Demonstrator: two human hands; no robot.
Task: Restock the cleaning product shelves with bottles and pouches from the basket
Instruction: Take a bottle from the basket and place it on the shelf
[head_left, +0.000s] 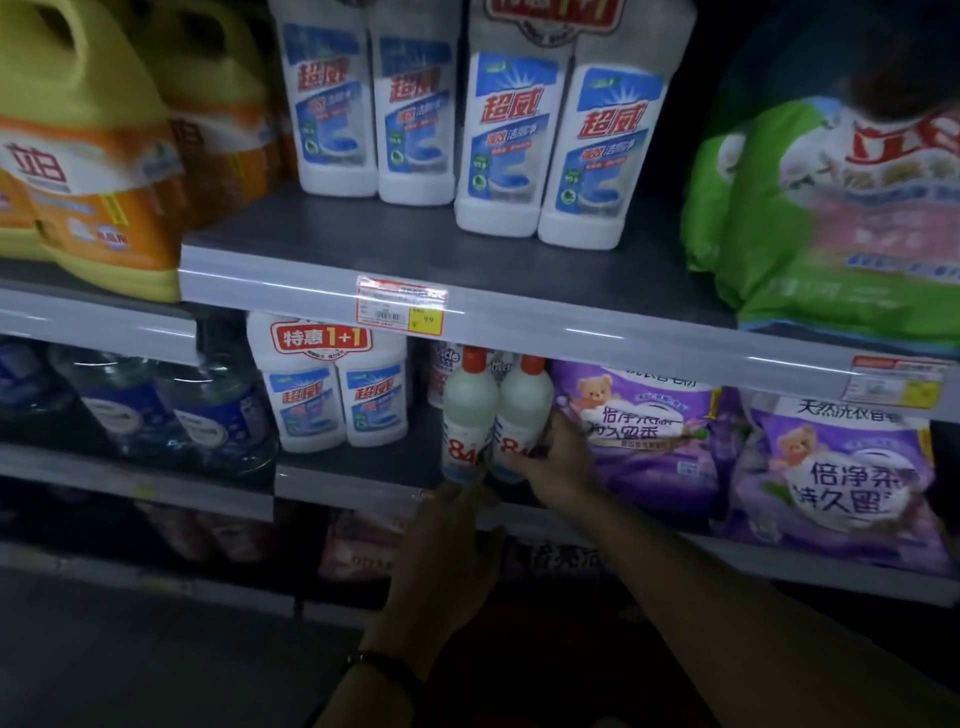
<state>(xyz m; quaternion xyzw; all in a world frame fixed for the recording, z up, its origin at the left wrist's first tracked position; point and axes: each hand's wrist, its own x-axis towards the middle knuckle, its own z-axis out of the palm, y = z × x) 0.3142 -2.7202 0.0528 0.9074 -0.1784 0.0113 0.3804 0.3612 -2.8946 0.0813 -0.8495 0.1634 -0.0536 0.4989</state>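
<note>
Two white bottles with orange caps and a red "84" label stand side by side at the front of the middle shelf (363, 480). My left hand (447, 561) grips the base of the left bottle (467, 410) from below. My right hand (558, 457) wraps around the lower right side of the right bottle (524, 405). Both bottles are upright, between a white twin pack and purple pouches. The basket is not clearly visible; a dark red shape shows low between my arms.
The upper shelf (322, 280) carries white toilet-cleaner bottles (563, 145), yellow jugs (88, 156) at left and a green bag (810, 218) at right. On the middle shelf are a white twin pack (332, 395), clear blue jugs (208, 415) and purple pouches (841, 467).
</note>
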